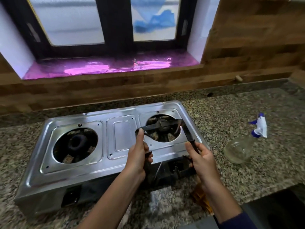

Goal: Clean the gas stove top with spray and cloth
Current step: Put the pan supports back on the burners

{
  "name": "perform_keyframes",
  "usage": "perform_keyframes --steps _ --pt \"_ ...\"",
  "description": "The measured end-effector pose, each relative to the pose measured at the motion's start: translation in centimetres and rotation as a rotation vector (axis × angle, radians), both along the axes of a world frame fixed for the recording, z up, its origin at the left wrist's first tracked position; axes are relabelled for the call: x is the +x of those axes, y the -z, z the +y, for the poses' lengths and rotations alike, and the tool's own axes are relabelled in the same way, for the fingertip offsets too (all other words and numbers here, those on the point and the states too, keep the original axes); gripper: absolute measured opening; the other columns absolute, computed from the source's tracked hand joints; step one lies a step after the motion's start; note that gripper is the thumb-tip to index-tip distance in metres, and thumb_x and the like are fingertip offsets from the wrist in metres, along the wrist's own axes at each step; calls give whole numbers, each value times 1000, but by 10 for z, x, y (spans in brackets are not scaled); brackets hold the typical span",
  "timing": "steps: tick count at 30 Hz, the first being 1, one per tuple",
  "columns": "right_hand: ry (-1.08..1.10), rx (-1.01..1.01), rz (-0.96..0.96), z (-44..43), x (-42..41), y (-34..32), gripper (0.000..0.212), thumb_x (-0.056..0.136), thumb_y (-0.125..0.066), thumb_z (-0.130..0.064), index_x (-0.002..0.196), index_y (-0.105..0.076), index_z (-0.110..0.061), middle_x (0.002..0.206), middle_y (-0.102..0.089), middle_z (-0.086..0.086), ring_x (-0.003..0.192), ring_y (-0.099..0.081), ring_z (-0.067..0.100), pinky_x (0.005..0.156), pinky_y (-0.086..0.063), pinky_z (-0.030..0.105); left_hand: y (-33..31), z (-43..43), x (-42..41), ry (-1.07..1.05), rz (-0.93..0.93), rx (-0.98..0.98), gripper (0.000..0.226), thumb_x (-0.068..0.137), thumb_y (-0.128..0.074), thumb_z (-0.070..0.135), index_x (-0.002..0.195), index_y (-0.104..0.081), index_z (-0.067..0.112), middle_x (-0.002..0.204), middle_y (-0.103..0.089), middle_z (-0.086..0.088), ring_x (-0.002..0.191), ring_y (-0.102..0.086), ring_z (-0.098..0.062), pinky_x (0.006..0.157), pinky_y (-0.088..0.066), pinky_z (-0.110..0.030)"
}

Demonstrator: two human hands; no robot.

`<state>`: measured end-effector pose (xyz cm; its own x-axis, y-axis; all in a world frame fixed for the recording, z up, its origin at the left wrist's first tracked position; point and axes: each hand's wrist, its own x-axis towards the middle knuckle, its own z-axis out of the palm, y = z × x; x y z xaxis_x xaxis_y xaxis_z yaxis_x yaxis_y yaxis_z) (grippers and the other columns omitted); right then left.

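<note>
A steel two-burner gas stove [92, 164] sits on the granite counter. Both of my hands hold a black square pan support [166, 125], lifted and tilted above the right burner opening [162, 134]. My left hand [137, 156] grips its left side and my right hand [200, 158] grips its right front bar. The left burner [76, 143] is bare, with no support on it. A clear spray bottle [239, 150] with a white and blue trigger head [260, 126] lies on its side to the right of the stove. I see no cloth.
The granite counter [239, 109] runs right to a dark drop [280, 207] at the lower right. A wood-pattern backsplash and a window sill covered in pink foil [107, 66] stand behind the stove. Something orange-brown [200, 198] lies under my right wrist.
</note>
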<state>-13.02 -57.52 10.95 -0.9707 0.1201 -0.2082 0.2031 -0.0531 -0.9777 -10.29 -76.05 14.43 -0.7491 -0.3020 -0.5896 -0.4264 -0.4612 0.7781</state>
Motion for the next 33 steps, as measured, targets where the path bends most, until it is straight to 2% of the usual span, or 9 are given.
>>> perform_keyframes --steps 3,7,15,18,21,24,26,29,33 --pt "83 -75 5 -4 -9 3 39 79 -71 -42 106 -68 -14 94 -71 5 58 -57 14 43 -45 23 -4 -4 0 131 24 132 47 87 -58 60 80 -59 14 61 -57 -1 55 -58 -16 60 -44 -29" --pt "122 -117 8 -4 -28 1 35 79 -72 -43 100 -68 -15 82 -65 7 60 -53 23 50 -47 28 -2 -6 5 251 30 103 39 94 -57 44 102 -67 7 81 -73 -7 76 -72 -21 69 -56 -31" --pt "153 -66 24 -12 -51 1 13 88 -71 -32 91 -66 -20 71 -68 -9 50 -54 6 41 -44 21 7 -27 -4 393 71 -79 29 87 -71 12 115 -65 8 98 -70 -12 94 -71 -23 82 -60 -37" --pt "115 -60 40 -12 -60 -2 15 89 -70 -28 92 -65 -14 74 -64 0 54 -51 12 39 -42 19 7 -41 -18 361 129 -263 46 88 -72 19 130 -55 12 104 -68 -9 87 -70 -20 79 -58 -35" --pt "43 -14 37 -7 -71 -5 18 89 -70 -26 96 -66 -10 64 -64 -6 50 -53 7 38 -41 18 4 -61 -42 357 237 -691 70 89 -70 26 149 -35 30 125 -56 4 106 -61 -15 87 -52 -35" --pt "-62 19 12 -1 -86 -8 13 88 -71 -25 91 -67 -14 58 -63 -10 46 -52 2 38 -38 16 -1 -76 -66 420 400 -1135 56 90 -68 29 142 -47 32 134 -48 6 121 -49 -12 101 -42 -33" --pt "-124 41 -4 2 -98 -10 17 86 -73 -27 94 -68 -14 68 -63 -3 52 -51 9 38 -36 17 -2 -82 -77 473 482 -1251 32 89 -70 26 121 -67 26 130 -56 4 119 -52 -12 98 -41 -28" --pt "-197 106 -56 5 -116 -15 21 85 -75 -26 98 -67 -11 62 -59 -3 43 -45 6 37 -36 18 0 -82 -85 577 535 -1306 6 84 -75 20 89 -73 20 96 -65 3 91 -63 -16 83 -52 -34" --pt "-338 165 -152 9 -145 -22 43 73 -81 -34 101 -70 -3 65 -61 -1 47 -46 8 37 -35 18 10 -73 -85 571 456 -1145 13 83 -75 17 82 -63 15 93 -65 -2 85 -66 -17 79 -56 -38"
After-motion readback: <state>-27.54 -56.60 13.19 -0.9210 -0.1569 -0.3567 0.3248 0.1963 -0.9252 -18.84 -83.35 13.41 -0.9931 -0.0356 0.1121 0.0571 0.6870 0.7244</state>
